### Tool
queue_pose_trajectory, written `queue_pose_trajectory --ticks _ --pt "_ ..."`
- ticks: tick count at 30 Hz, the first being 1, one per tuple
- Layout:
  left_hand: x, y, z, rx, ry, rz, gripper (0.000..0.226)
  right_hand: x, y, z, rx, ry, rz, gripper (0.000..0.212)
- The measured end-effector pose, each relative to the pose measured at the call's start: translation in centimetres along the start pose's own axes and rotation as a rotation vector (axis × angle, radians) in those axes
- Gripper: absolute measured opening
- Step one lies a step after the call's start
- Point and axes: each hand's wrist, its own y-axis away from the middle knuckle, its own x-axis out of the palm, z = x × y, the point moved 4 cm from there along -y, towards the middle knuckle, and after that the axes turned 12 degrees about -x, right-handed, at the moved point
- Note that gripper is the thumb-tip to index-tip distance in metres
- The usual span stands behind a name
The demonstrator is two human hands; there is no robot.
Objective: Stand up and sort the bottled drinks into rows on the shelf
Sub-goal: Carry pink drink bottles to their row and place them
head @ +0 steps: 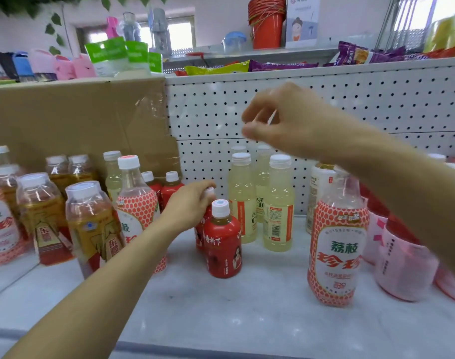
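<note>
Risk: left hand (191, 203), fingers curled round rear red bottle (199, 230) at its cap, may topple front red bottle (222, 244) w/ any tilt; right hand (280, 120) loosely curled, empty.

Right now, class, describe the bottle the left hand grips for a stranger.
Below the white pegboard panel stand clear pale-yellow bottles. Just left stands a small red-labelled front bottle; the rear red bottle behind it alone has its cap in the left hand.

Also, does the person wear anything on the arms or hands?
Nothing that shows. The left forearm and right forearm are bare, no sleeve in view. The left hand and right hand have no gloves, watch or bracelet. The right hand is blurred, so a thin ring could go unseen.
</note>
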Motion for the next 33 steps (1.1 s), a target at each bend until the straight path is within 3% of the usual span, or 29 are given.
queue_pose_trajectory --ticks 6,9,12,14,15,18,20,23,27,33 --pt "-1.4 3.6 0.7 0.029 -0.126 -0.082 0.047 9.3 2.6 0.9 0.016 0.041 0.37 0.046" --pt "-2.6 6.0 0.7 0.144 -0.086 -0.182 0.045 11.8 2.8 -0.1 0.021 0.0 0.396 0.047" --pt "-5.8 8.3 0.6 0.291 -0.156 -0.598 0.036 13.3 2.7 -0.6 0.006 -0.039 0.35 0.049" --pt "-8.4 8.3 1.6 0.176 -0.184 -0.82 0.046 14.0 2.7 -0.5 0.005 -0.045 0.331 0.047" --pt "-9.5 7.7 2.2 0.062 -0.153 -0.826 0.053 14.2 2.7 -0.5 0.003 -0.041 0.322 0.045" --pt "-11.0 5.7 3.8 -0.237 -0.14 -0.567 0.065 14.4 2.6 -0.6 0.01 -0.023 0.323 0.041" --pt "-11.1 5.2 4.7 -0.287 -0.155 -0.399 0.061 14.3 2.8 -0.4 0.014 0.003 0.337 0.041" --pt "-12.5 6.0 6.6 -0.274 -0.036 -0.335 0.068 13.1 2.5 1.0 -0.028 0.1 0.245 0.048" --pt "-12.7 7.5 10.0 -0.257 0.049 -0.216 0.076 12.6 0.7 4.6 -0.101 -0.208 0.088 0.057" --pt "-12.7 7.0 13.3 -0.109 0.117 -0.159 0.052 20.3 -2.4 6.8 0.123 -0.553 0.266 0.082"
